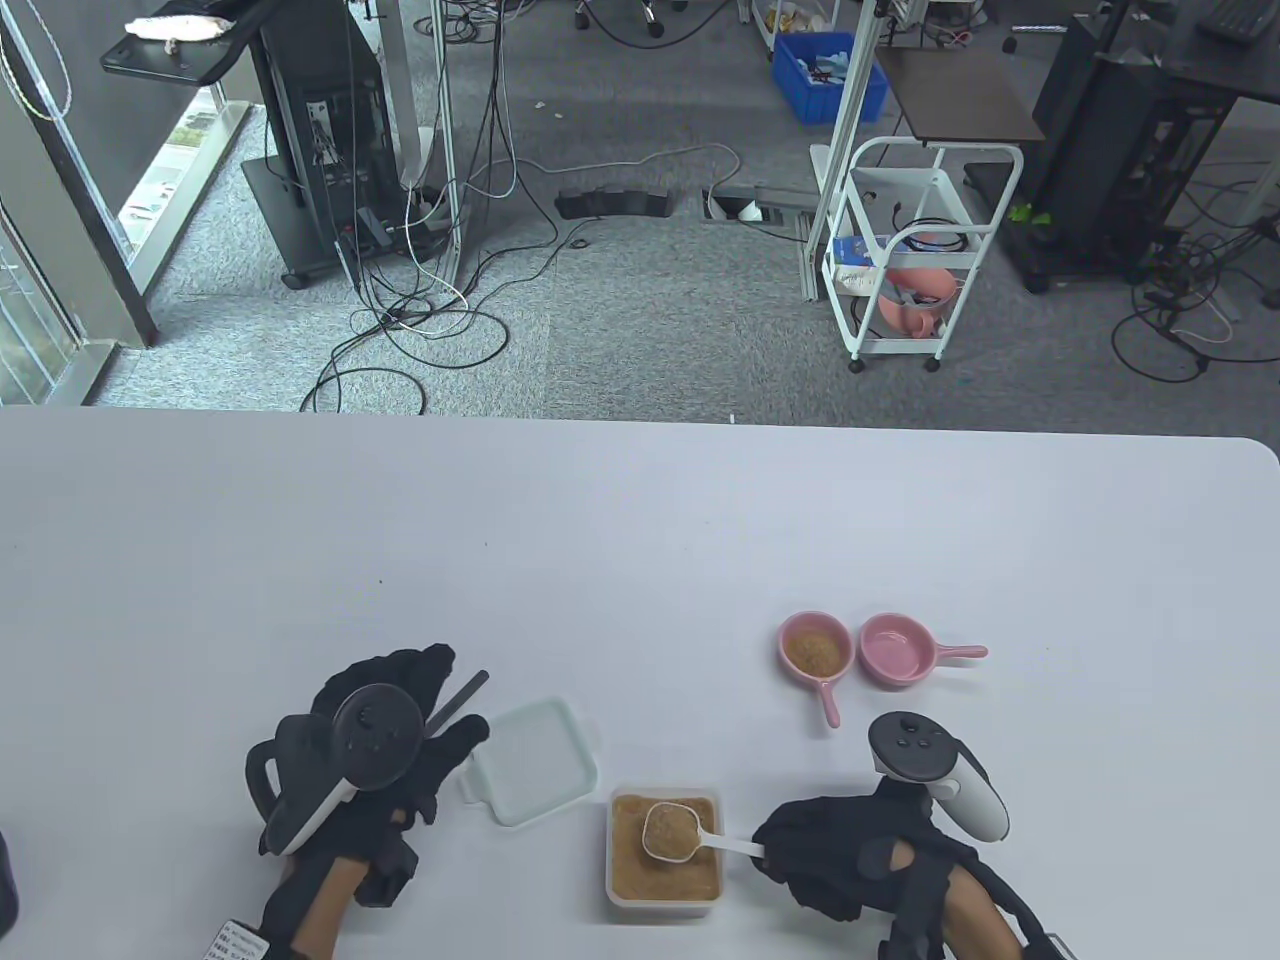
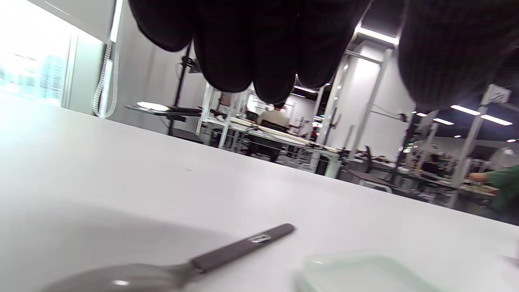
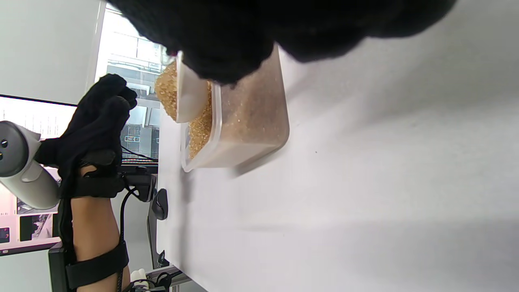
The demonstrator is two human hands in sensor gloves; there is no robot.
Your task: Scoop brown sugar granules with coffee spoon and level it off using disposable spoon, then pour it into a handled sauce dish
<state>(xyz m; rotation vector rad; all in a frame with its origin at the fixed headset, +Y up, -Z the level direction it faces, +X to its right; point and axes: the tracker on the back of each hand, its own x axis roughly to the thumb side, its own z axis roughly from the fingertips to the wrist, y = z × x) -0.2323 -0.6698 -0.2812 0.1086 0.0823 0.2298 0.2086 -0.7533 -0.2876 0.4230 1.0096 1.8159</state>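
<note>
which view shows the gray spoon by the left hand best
The left wrist view: the gray spoon lies on the table with bowl and dark handle both visible, though blurred. In the table view only its handle tip pokes out beyond the left hand. The right wrist view does not show it.

Hardly any writing here can be made out. A small white label (image 1: 232,941) sits at the wrist of the left hand (image 1: 385,760), seen from the table view at the bottom edge; it carries a few lines of dark print, but they are too small to read. In the left wrist view, the dark handle of the grey spoon (image 2: 243,247) lying on the table (image 2: 121,170) bears a small pale mark, perhaps a logo, too blurred to tell. In the right wrist view a screen (image 3: 24,117) behind the left hand shows pale patches with tiny marks, none legible.
</note>
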